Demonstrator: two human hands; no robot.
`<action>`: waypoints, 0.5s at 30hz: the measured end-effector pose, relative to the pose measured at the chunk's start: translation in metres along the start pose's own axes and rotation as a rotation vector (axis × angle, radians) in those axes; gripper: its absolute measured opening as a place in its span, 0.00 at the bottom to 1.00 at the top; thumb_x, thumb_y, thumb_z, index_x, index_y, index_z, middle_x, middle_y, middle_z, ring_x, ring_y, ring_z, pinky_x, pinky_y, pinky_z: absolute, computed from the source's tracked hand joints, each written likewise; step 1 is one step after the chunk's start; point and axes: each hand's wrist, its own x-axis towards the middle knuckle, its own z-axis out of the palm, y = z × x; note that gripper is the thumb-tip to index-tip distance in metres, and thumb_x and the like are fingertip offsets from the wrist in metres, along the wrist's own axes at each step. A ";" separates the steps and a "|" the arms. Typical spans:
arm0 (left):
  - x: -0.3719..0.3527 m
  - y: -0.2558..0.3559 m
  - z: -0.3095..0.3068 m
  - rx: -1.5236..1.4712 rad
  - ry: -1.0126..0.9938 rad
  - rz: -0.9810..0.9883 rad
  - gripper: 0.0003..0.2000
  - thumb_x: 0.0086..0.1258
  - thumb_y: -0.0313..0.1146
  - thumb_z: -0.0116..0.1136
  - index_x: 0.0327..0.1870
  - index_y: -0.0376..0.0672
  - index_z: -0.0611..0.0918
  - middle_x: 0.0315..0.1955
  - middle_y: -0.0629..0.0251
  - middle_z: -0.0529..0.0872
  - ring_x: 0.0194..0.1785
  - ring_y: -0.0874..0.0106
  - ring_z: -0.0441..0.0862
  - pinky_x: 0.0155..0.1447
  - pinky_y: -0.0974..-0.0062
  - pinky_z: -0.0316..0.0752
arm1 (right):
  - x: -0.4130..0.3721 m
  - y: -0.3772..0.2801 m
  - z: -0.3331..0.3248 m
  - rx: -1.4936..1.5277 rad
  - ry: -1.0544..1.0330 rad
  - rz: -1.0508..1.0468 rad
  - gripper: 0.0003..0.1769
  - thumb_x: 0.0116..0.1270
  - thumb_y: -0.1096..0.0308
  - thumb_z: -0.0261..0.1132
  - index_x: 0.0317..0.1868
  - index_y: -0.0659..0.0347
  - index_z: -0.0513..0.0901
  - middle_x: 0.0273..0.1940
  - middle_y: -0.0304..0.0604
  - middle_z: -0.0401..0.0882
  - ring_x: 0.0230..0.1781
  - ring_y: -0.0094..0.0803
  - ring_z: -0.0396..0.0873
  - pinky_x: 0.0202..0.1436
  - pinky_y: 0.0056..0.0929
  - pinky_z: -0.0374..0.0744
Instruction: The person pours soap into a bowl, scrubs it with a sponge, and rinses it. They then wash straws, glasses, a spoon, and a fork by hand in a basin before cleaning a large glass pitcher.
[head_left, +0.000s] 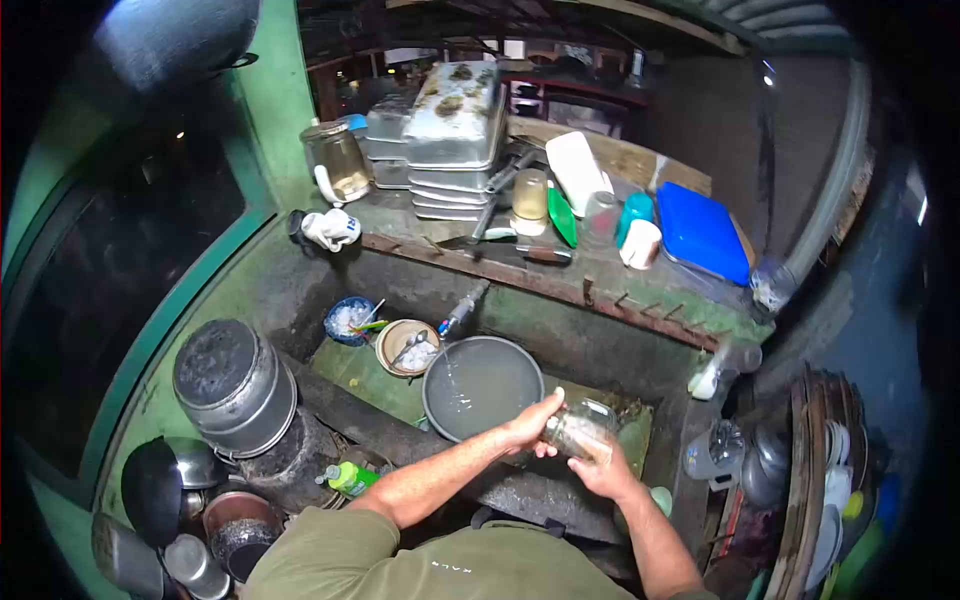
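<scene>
Both hands meet around a clear glass jar (583, 432) above the right side of the sink, close to a basin. My left hand (532, 424) is closed on the jar's left end, its thumb pointing up. My right hand (607, 472) wraps the jar from the right and below. To the left of the jar stands a round grey basin (483, 385) of cloudy water. Above the basin's far left rim is a tap (462, 312), with a thin stream seeming to fall into the water.
Left of the basin sit a bowl with a spoon (408, 348) and a blue bowl (351, 320). A large pot (230, 380) and a green bottle (352, 479) are at the left. Stacked metal trays (455, 130) and a blue lid (702, 232) lie on the ledge. Dishes fill a rack (800, 470) at right.
</scene>
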 end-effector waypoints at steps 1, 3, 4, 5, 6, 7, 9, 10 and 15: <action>0.000 -0.001 -0.001 -0.022 -0.022 0.055 0.25 0.75 0.58 0.42 0.60 0.48 0.68 0.42 0.61 0.81 0.33 0.72 0.83 0.25 0.75 0.79 | -0.003 -0.004 0.005 0.202 0.076 0.259 0.27 0.50 0.80 0.70 0.54 0.64 0.78 0.52 0.48 0.80 0.55 0.37 0.78 0.60 0.35 0.75; 0.002 -0.009 0.013 0.086 0.078 0.373 0.20 0.74 0.47 0.51 0.62 0.51 0.66 0.54 0.64 0.74 0.50 0.71 0.79 0.36 0.69 0.82 | -0.001 -0.003 0.013 0.654 0.325 0.602 0.23 0.51 0.80 0.70 0.51 0.65 0.79 0.50 0.42 0.80 0.50 0.30 0.78 0.57 0.31 0.76; 0.013 -0.018 0.008 0.030 0.031 0.448 0.21 0.71 0.38 0.56 0.63 0.51 0.66 0.58 0.67 0.69 0.56 0.71 0.73 0.43 0.68 0.83 | 0.003 -0.008 0.018 0.758 0.440 0.592 0.22 0.52 0.82 0.69 0.50 0.65 0.80 0.48 0.41 0.81 0.50 0.28 0.78 0.56 0.30 0.77; 0.014 -0.012 0.005 0.077 0.048 0.386 0.21 0.72 0.36 0.56 0.63 0.49 0.67 0.58 0.66 0.70 0.56 0.69 0.75 0.45 0.65 0.84 | 0.005 -0.011 0.022 0.857 0.559 0.586 0.20 0.53 0.83 0.68 0.49 0.66 0.80 0.46 0.41 0.82 0.51 0.27 0.77 0.55 0.30 0.77; 0.015 -0.009 0.003 -0.041 0.037 0.300 0.21 0.73 0.40 0.55 0.63 0.46 0.68 0.59 0.63 0.71 0.57 0.67 0.76 0.46 0.65 0.84 | -0.002 0.001 0.029 0.599 0.537 0.437 0.20 0.54 0.77 0.71 0.48 0.64 0.80 0.48 0.44 0.82 0.52 0.32 0.78 0.60 0.34 0.74; 0.012 -0.002 0.004 -0.097 0.093 0.167 0.24 0.75 0.49 0.50 0.62 0.42 0.68 0.52 0.57 0.78 0.48 0.65 0.83 0.42 0.65 0.85 | -0.008 0.011 0.017 -0.019 0.343 0.230 0.21 0.55 0.66 0.73 0.51 0.59 0.82 0.52 0.45 0.81 0.55 0.39 0.77 0.70 0.48 0.62; 0.008 0.006 0.000 -0.196 -0.005 -0.130 0.32 0.74 0.60 0.43 0.63 0.38 0.68 0.33 0.54 0.85 0.24 0.65 0.83 0.30 0.74 0.84 | -0.009 0.009 0.000 -0.375 0.038 0.057 0.24 0.58 0.58 0.70 0.56 0.46 0.81 0.58 0.39 0.78 0.61 0.39 0.74 0.72 0.66 0.41; 0.015 0.001 -0.005 -0.185 -0.044 -0.109 0.30 0.74 0.58 0.45 0.64 0.40 0.67 0.34 0.56 0.84 0.24 0.67 0.83 0.28 0.75 0.84 | -0.011 0.011 -0.001 -0.320 -0.089 0.091 0.25 0.59 0.58 0.69 0.59 0.45 0.80 0.59 0.40 0.78 0.62 0.42 0.73 0.73 0.64 0.43; 0.017 -0.005 0.029 0.153 0.092 0.341 0.22 0.73 0.38 0.55 0.64 0.45 0.65 0.55 0.59 0.71 0.54 0.69 0.75 0.39 0.70 0.85 | -0.013 0.021 0.005 0.991 0.316 0.592 0.18 0.65 0.70 0.67 0.54 0.62 0.80 0.48 0.37 0.81 0.47 0.20 0.76 0.51 0.22 0.75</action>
